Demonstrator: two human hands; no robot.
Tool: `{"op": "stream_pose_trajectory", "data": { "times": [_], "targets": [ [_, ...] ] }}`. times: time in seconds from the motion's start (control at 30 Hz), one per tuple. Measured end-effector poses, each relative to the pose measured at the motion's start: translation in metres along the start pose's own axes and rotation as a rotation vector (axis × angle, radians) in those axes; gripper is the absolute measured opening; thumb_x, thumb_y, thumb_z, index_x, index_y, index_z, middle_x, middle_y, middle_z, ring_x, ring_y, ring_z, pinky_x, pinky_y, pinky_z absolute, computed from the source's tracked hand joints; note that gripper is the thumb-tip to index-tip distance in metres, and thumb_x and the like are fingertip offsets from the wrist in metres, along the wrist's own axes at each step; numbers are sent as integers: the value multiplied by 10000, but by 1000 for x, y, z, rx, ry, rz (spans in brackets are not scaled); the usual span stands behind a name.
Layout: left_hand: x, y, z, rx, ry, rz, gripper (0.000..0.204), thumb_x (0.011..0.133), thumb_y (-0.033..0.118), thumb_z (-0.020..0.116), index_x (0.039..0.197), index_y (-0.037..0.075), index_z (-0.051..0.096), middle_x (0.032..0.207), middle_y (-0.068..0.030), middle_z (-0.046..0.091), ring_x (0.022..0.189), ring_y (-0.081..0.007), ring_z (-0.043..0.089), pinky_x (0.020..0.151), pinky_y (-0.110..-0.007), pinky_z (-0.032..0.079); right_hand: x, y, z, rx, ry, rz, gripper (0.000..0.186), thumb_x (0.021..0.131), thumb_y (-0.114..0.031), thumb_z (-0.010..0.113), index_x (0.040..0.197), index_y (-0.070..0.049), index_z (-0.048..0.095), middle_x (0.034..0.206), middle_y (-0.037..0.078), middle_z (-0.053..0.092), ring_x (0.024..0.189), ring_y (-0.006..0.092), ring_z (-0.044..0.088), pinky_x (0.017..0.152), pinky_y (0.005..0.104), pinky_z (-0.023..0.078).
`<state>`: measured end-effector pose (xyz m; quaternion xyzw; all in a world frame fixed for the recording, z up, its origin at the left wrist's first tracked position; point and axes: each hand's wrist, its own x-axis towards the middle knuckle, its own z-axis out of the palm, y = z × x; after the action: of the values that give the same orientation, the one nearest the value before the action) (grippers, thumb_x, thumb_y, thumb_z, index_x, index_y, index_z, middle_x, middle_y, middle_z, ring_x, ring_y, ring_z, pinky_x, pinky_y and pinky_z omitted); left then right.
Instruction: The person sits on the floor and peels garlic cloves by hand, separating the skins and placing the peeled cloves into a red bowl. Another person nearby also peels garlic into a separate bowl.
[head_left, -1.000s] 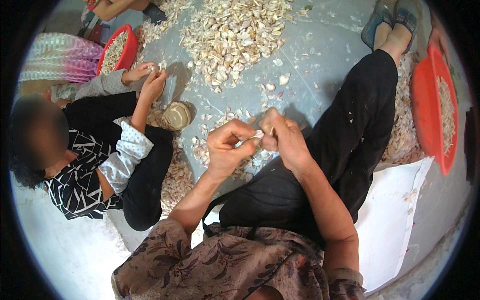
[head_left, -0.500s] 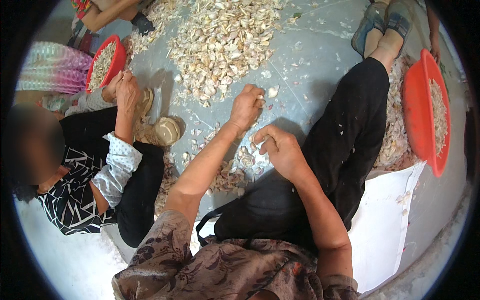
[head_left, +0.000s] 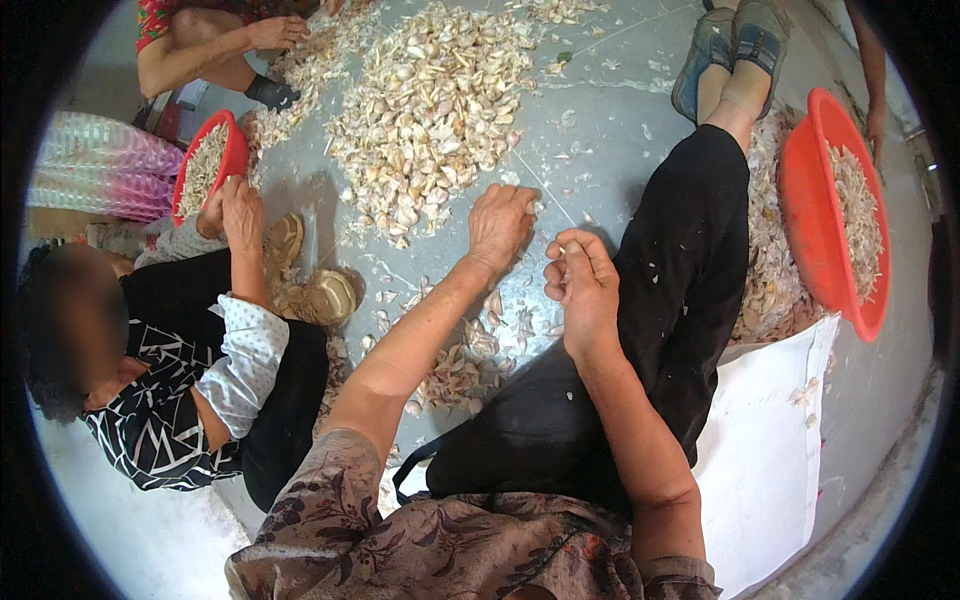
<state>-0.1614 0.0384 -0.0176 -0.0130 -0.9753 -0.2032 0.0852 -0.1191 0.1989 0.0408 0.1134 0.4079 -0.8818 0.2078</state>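
Observation:
My left hand (head_left: 500,228) is closed over the floor just below the big garlic pile (head_left: 430,120). A bit of pale garlic (head_left: 537,208) shows at its fingertips, mostly hidden by the fingers. To its right, my right hand (head_left: 585,290) is raised beside my black-trousered leg, its fingers curled and the thumb pressed in. Whatever small thing it pinches is too hidden to name. Beneath and between my forearms lie loose garlic skins and cloves (head_left: 470,365).
A red basin (head_left: 810,200) of pale pieces stands tilted at right, beside a heap of skins (head_left: 775,260) and a white sheet (head_left: 760,440). At left a person in a patterned top (head_left: 150,400) sits near another red basin (head_left: 238,150). Another person's arm (head_left: 205,55) reaches in at upper left.
My left hand has closed over the spot where a whole garlic bulb lay. My right hand has turned palm up and lifted away from the scraps. The view has shifted slightly.

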Motion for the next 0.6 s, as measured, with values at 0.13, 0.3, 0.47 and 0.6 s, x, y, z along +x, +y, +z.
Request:
{"op": "stream_pose_trajectory", "data": {
  "times": [0.13, 0.3, 0.47, 0.6],
  "targets": [
    [-21, 11, -24, -625, -52, -272, 229, 814, 5, 645, 1035, 52, 610, 876, -19, 635, 799, -159, 603, 691, -297, 489, 4, 4, 2, 40, 66, -106, 130, 987, -130, 463, 1016, -42, 555, 838, 15, 540, 557, 54, 406, 478, 206, 319],
    [-61, 55, -86, -1092, -88, -373, 237, 840, -88, 598, 1052, 15, 576, 942, -19, 605, 816, -96, 591, 687, -231, 482, -3, -5, 7, -71, -82, 96, 172, 966, -216, 547, 1014, -52, 565, 758, -14, 520, 563, 45, 417, 482, 204, 330],
    [-81, 69, -109, -717, 131, -43, 249, 721, -156, 666, 937, -45, 612, 1122, -72, 524, 904, -139, 570, 793, -279, 485, -9, -1, 4, -165, -259, 103, 138, 949, -181, 574, 919, -48, 551, 742, -18, 526, 581, 35, 458, 495, 202, 365],
    [-83, 92, -118, -1104, 156, -235, 251, 800, -102, 634, 1036, -25, 597, 1025, -54, 566, 824, -116, 561, 729, -263, 474, -17, -1, 10, -207, -277, -86, 89, 952, -128, 554, 929, -43, 539, 756, -7, 540, 612, 45, 493, 526, 207, 410]
  ]
}}
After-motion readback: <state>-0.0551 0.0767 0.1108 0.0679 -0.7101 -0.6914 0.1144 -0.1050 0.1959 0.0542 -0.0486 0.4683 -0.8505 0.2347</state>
